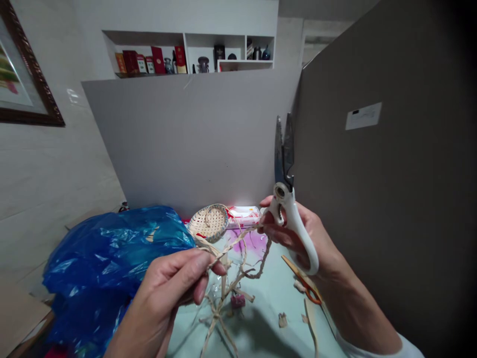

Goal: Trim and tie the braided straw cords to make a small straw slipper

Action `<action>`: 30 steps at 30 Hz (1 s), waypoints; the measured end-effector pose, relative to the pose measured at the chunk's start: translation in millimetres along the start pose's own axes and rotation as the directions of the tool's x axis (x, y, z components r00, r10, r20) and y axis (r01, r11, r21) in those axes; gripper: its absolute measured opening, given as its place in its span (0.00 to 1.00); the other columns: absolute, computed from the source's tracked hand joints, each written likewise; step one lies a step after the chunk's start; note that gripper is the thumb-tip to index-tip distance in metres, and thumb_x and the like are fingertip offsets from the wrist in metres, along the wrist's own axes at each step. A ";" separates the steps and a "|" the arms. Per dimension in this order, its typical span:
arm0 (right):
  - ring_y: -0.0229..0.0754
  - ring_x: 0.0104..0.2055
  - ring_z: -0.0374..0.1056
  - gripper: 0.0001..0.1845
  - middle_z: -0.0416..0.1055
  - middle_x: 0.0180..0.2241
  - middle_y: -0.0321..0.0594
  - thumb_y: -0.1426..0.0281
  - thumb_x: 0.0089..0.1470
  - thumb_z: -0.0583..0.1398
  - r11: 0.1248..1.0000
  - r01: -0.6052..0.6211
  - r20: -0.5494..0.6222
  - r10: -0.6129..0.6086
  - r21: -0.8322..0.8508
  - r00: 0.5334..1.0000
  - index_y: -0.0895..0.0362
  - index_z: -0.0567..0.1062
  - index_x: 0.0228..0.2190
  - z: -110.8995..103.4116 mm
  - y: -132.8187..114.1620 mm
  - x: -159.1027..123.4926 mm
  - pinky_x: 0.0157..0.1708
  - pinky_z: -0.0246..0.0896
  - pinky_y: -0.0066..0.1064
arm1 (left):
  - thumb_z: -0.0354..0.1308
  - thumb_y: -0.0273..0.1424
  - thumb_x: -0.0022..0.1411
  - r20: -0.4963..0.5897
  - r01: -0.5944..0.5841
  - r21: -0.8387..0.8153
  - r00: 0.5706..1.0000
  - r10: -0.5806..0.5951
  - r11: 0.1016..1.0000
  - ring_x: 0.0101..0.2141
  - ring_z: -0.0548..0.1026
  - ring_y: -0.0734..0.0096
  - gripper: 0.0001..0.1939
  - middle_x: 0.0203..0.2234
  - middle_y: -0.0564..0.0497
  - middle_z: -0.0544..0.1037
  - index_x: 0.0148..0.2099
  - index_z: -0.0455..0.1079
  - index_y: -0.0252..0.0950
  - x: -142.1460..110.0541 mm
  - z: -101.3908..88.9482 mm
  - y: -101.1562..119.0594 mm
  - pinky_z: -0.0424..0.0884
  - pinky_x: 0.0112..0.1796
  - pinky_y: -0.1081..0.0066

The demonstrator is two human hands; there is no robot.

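My left hand (182, 283) is closed, pinching a pale twisted straw-like cord (238, 239) between thumb and fingers. The cord runs up to my right hand (294, 228), whose fingertips meet its other end. White-handled kitchen scissors (302, 233) rest in that same hand, with their metal blades (283, 149) pointing up and slightly apart, away from the cord. Below the hands, a knotted bundle of similar cords (217, 312) spreads its strands over the table. One darker twisted strand (265, 258) curves beneath my right hand.
A blue plastic bag (115, 263) bulges at the left. Behind are a woven basket (208, 223) and a white-and-pink packet (244, 216). Orange-handled scissors (311, 291), a strip (311, 323) and scraps (282, 319) lie on the pale green tabletop (268, 298). Grey panels (194, 139) enclose the back and right.
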State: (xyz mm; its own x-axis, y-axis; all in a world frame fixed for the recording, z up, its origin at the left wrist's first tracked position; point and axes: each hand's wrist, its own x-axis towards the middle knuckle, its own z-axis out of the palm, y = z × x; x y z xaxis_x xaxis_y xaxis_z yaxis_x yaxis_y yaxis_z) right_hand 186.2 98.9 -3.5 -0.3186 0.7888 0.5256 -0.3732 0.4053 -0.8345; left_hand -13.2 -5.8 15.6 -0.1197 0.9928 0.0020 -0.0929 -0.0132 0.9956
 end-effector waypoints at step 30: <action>0.35 0.28 0.68 0.19 0.72 0.28 0.33 0.68 0.42 0.73 0.993 -0.096 0.012 0.097 -0.072 0.995 0.53 0.76 0.37 9.0 -0.8 -1.0 0.24 0.65 0.25 | 0.65 0.38 0.57 0.086 0.048 -0.088 0.996 -0.040 0.995 0.17 0.49 0.80 0.11 0.11 0.58 0.61 0.36 0.79 0.35 -1.8 4.1 -4.3 0.52 0.19 0.79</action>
State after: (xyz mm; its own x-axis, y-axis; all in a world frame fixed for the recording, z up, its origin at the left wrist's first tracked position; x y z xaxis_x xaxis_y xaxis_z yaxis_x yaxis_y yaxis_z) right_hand 179.1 93.6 -2.0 -0.3635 0.8187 0.4444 -0.2775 0.3602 -0.8906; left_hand -8.5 -7.0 11.6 -0.0307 0.9991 -0.0302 -0.1849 0.0240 0.9825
